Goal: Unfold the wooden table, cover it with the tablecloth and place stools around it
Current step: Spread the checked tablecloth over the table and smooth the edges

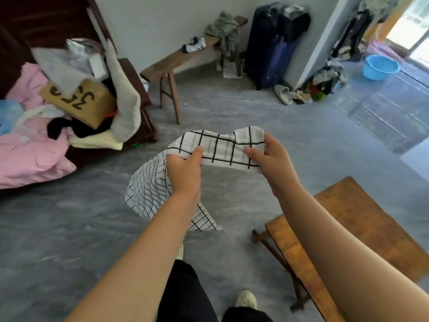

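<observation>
A white tablecloth [222, 148] with a black grid pattern hangs in the air in front of me, partly bunched. My left hand [184, 169] grips its upper edge on the left, and the rest of the cloth drapes down behind that wrist. My right hand [270, 156] pinches the same edge on the right. The wooden table [362, 219] stands unfolded at the lower right, its bare top partly hidden by my right forearm. Its dark legs show below the near edge.
A long wooden bench [183, 60] with clothes on it stands against the far wall. A dark suitcase [274, 45] stands beside it. A heap of bedding and a cardboard box [81, 101] fills the left side. A blue basin [380, 67] sits far right. Grey floor lies between.
</observation>
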`<state>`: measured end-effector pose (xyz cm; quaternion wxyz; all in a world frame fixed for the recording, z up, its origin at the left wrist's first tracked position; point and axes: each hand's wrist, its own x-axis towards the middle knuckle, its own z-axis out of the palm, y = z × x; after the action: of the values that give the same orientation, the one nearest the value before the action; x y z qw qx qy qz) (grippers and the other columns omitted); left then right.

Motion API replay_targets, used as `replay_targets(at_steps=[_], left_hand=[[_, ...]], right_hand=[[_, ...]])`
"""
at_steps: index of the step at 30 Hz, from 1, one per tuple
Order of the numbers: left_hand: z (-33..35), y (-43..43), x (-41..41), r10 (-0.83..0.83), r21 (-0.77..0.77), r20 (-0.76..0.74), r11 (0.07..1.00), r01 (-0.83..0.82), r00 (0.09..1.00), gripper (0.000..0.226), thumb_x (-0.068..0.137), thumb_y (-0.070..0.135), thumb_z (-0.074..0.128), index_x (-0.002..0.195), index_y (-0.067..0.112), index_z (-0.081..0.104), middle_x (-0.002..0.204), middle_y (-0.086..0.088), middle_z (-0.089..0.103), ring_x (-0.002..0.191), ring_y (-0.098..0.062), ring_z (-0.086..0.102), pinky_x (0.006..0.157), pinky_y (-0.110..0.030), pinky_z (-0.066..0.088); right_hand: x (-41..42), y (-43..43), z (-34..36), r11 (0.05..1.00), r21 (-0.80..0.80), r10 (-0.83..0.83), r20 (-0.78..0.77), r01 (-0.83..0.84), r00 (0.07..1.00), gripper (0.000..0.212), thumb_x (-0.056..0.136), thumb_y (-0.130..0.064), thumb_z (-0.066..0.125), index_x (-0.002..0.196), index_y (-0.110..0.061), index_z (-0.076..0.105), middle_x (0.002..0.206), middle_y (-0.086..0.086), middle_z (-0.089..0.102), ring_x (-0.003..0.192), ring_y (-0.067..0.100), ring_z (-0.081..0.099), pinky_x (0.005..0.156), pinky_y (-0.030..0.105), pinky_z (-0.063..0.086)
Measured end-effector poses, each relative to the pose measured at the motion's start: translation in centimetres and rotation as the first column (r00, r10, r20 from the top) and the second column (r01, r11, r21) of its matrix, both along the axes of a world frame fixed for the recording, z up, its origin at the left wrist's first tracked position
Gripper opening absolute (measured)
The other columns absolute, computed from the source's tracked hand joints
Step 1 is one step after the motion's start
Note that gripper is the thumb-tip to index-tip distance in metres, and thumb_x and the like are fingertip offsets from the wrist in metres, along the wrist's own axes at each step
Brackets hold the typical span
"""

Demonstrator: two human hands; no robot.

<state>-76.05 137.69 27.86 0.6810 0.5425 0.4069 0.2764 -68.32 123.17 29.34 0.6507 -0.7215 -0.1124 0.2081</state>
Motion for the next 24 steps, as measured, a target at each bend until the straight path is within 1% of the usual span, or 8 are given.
replay_targets(at_steps=[2,4,7,10,13,15,21,24], left_hand=[[-0.8,-3.8,-0.7,-0.014,-0.02,-0.014,1.0,0.014,1.0,0.016,0.083,0.006,0.066,0.081,0.021,0.061,0.083,0.004,0.068,0.079,-0.01,0.067,0.074,-0.03,0.057],[-1.6,-7.1,-1.5,-0.023,-0.046,-0.038,0.999,0.022,0.999,0.012,0.083,0.007,0.066,0.091,0.015,0.064,0.088,0.001,0.07,0.083,-0.011,0.067,0.076,-0.031,0.057],[-2.5,-10.8,-2.5,-0.023,-0.103,-0.065,0.995,0.016,0.998,0.022,0.083,0.007,0.066,0.104,0.007,0.063,0.095,-0.003,0.07,0.088,-0.014,0.068,0.079,-0.033,0.057],[-3.6,-13.6,-3.1,-0.06,-0.127,-0.07,0.991,0.05,0.996,0.017,0.084,0.006,0.065,0.099,0.013,0.062,0.095,-0.002,0.07,0.087,-0.012,0.067,0.075,-0.029,0.056],[-4.9,-15.8,-2.9,-0.13,-0.151,-0.077,0.982,0.118,0.989,0.016,0.083,0.003,0.064,0.091,0.018,0.063,0.09,-0.001,0.07,0.083,-0.013,0.068,0.068,-0.026,0.054],[-5.7,-17.5,-2.9,-0.153,-0.169,-0.092,0.976,0.136,0.984,0.015,0.083,0.002,0.064,0.091,0.015,0.065,0.093,-0.005,0.071,0.087,-0.018,0.069,0.074,-0.031,0.057],[-6.2,-22.3,-3.2,-0.148,-0.176,-0.129,0.977,0.124,0.981,0.018,0.082,0.003,0.065,0.099,0.009,0.066,0.097,-0.007,0.071,0.092,-0.022,0.068,0.083,-0.039,0.056],[-6.0,-25.1,-2.6,-0.144,-0.153,-0.136,0.981,0.123,0.98,0.017,0.082,0.004,0.066,0.092,0.017,0.066,0.096,-0.004,0.071,0.093,-0.022,0.068,0.085,-0.04,0.056]], right_hand=[[-0.6,-3.8,-0.4,0.999,-0.039,-0.004,-0.004,0.003,1.0,0.028,0.087,-0.007,0.062,0.101,-0.031,0.065,0.102,0.003,0.073,0.094,0.021,0.07,0.087,0.048,0.055],[-1.4,-7.0,-1.1,0.998,-0.064,-0.012,-0.019,0.01,1.0,0.03,0.087,-0.007,0.062,0.102,-0.033,0.064,0.102,0.003,0.073,0.094,0.021,0.07,0.087,0.049,0.055],[-2.7,-10.7,-2.1,0.996,-0.088,-0.038,-0.054,0.033,0.998,0.03,0.088,-0.008,0.062,0.105,-0.032,0.063,0.102,0.001,0.073,0.092,0.019,0.07,0.087,0.046,0.055],[-4.0,-13.6,-2.8,0.993,-0.092,-0.088,-0.093,0.079,0.992,0.031,0.089,-0.007,0.062,0.113,-0.026,0.062,0.102,0.0,0.073,0.092,0.017,0.07,0.085,0.041,0.056],[-4.8,-16.1,-3.4,0.984,-0.107,-0.149,-0.089,0.139,0.985,0.031,0.089,-0.006,0.062,0.103,-0.033,0.062,0.098,-0.003,0.073,0.09,0.014,0.07,0.083,0.035,0.057],[-5.1,-17.9,-3.8,0.976,-0.143,-0.175,-0.091,0.161,0.98,0.032,0.089,-0.006,0.062,0.1,-0.036,0.06,0.098,-0.005,0.072,0.089,0.013,0.07,0.08,0.033,0.057],[-5.0,-22.6,-4.8,0.972,-0.193,-0.16,-0.111,0.136,0.981,0.035,0.088,-0.007,0.063,0.118,-0.025,0.059,0.104,-0.002,0.072,0.092,0.015,0.07,0.085,0.038,0.057],[-4.3,-25.7,-5.1,0.975,-0.174,-0.163,-0.139,0.137,0.977,0.034,0.088,-0.008,0.064,0.117,-0.025,0.06,0.104,-0.001,0.072,0.093,0.016,0.07,0.087,0.042,0.056]])
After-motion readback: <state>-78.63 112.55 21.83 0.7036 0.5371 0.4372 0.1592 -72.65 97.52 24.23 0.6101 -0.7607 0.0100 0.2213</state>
